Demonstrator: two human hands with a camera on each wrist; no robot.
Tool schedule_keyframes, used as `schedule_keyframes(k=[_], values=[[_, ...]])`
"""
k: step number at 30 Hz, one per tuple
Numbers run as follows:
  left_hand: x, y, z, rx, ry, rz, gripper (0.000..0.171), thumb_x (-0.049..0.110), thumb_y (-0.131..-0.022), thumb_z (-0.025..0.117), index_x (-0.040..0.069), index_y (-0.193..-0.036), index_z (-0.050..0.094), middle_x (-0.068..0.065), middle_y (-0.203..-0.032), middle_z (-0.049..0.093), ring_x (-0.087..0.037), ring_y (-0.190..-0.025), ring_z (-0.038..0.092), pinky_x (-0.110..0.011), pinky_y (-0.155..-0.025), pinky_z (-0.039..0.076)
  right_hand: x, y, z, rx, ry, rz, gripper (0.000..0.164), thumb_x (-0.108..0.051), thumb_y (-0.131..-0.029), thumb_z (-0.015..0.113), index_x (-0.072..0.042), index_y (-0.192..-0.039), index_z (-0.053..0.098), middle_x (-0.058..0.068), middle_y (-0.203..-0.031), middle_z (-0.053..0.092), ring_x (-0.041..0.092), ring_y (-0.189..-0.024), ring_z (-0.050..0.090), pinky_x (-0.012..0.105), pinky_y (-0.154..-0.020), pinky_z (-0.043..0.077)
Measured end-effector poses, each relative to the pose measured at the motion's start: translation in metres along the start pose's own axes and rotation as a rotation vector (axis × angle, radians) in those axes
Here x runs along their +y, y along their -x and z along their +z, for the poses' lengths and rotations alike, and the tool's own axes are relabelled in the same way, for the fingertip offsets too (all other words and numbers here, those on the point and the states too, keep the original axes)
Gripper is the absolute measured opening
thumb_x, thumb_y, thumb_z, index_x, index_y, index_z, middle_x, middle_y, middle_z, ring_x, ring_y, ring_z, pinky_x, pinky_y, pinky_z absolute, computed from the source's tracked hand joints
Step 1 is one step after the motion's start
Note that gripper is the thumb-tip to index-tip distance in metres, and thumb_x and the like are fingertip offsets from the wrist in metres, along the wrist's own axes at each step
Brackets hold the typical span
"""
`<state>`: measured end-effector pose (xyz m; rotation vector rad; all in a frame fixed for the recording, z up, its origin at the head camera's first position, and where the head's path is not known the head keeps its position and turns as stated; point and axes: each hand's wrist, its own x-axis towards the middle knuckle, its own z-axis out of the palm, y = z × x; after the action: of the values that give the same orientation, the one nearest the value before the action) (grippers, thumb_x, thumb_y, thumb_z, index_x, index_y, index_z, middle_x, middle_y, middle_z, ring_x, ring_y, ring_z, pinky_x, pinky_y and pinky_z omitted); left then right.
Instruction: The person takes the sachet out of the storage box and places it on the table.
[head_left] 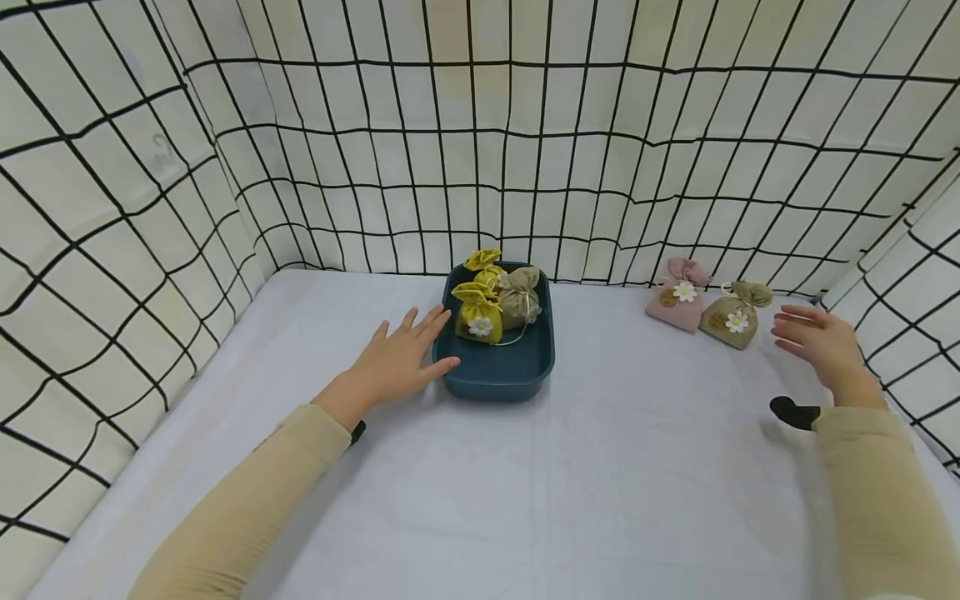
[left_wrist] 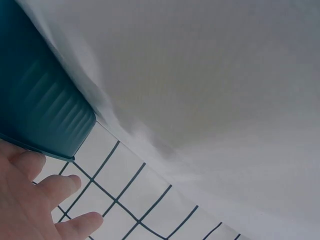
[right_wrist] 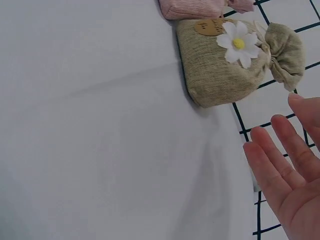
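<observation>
The left hand [head_left: 401, 358] is held at the left side of the blue bin [head_left: 495, 390], its fingers spread and straight, the thumb pointed toward the left rim; whether the rim is touched cannot be told. The far half of the bin is taken up by three sachets. The near yellow sachet [head_left: 480, 323], marked with a white flower, is set on the left; behind it the far yellow sachet [head_left: 489, 277] is partly covered, and on the right the grey-beige sachet [head_left: 517, 302] is placed, its thin cord trailed toward the near side.

The right hand [head_left: 821, 343] is held just right of the tan sachet [head_left: 733, 323]. Its fingers are extended and slightly bent, with narrow gaps between them, and the thumb is kept near the gathered top of that sachet. The tan sachet is laid with its top toward the far right; a white flower and a brown label are borne on it. Just beside it, on the left, the pink sachet [head_left: 677, 307] is laid. Everything is supported by a white cloth [head_left: 600, 475], bordered by black-gridded fabric [head_left: 412, 92] at the far side
</observation>
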<state>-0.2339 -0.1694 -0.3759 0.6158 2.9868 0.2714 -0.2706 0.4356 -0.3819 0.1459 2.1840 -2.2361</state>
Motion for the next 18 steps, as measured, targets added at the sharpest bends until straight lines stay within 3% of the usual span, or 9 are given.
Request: schedule_keyframes(k=[6,10,14,15,17,18], values=[[0.0,0.0,-0.002,0.018,0.007,0.01,0.087,0.064,-0.103,0.045,0.015,-0.167,0.013,-0.007,-0.172,0.011,-0.04,-0.155,0.009,-0.072,-0.116,0.011,-0.011,0.01,-0.006,0.016,0.084,-0.024,0.019,-0.004,-0.103,0.059,-0.021,-0.11,0.06,-0.02,-0.093,0.07,-0.001,-0.082,0.069,0.017,-0.071,0.057],[0.0,0.0,-0.003,0.018,0.008,0.011,0.087,0.064,-0.103,0.045,0.014,-0.167,0.013,-0.007,-0.172,0.011,-0.04,-0.155,0.01,-0.072,-0.116,0.011,-0.013,0.013,-0.004,-0.003,0.145,-0.034,0.027,-0.001,-0.105,0.055,-0.026,-0.106,0.065,-0.02,-0.093,0.069,-0.002,-0.082,0.068,0.016,-0.071,0.057],[0.001,0.0,-0.001,0.016,0.007,0.012,0.087,0.064,-0.103,0.046,0.014,-0.166,0.015,-0.008,-0.171,0.012,-0.041,-0.155,0.01,-0.072,-0.116,0.011,-0.012,0.017,0.001,-0.027,0.277,-0.073,0.032,-0.002,-0.106,0.054,-0.031,-0.104,0.066,-0.024,-0.095,0.067,-0.005,-0.084,0.067,0.014,-0.072,0.056],[0.001,0.0,-0.001,0.016,0.006,0.011,0.087,0.063,-0.103,0.046,0.014,-0.166,0.015,-0.008,-0.171,0.012,-0.041,-0.155,0.01,-0.072,-0.116,0.011,-0.012,0.017,0.003,-0.03,0.324,-0.086,0.029,-0.003,-0.106,0.053,-0.03,-0.107,0.064,-0.026,-0.095,0.066,-0.007,-0.085,0.066,0.014,-0.073,0.055],[0.001,0.001,0.0,0.019,0.006,0.012,0.087,0.064,-0.103,0.046,0.014,-0.166,0.015,-0.008,-0.171,0.013,-0.041,-0.155,0.01,-0.072,-0.116,0.011,-0.014,0.017,0.007,-0.028,0.443,-0.112,0.019,-0.007,-0.107,0.053,-0.015,-0.121,0.063,-0.032,-0.095,0.062,-0.011,-0.085,0.064,0.013,-0.074,0.054],[0.001,0.0,0.0,0.021,0.004,0.013,0.087,0.064,-0.103,0.046,0.014,-0.166,0.015,-0.008,-0.171,0.013,-0.041,-0.155,0.01,-0.072,-0.116,0.011,-0.015,0.018,0.01,-0.026,0.499,-0.123,0.022,-0.009,-0.107,0.053,-0.008,-0.129,0.06,-0.034,-0.095,0.059,-0.013,-0.085,0.062,0.012,-0.074,0.054]])
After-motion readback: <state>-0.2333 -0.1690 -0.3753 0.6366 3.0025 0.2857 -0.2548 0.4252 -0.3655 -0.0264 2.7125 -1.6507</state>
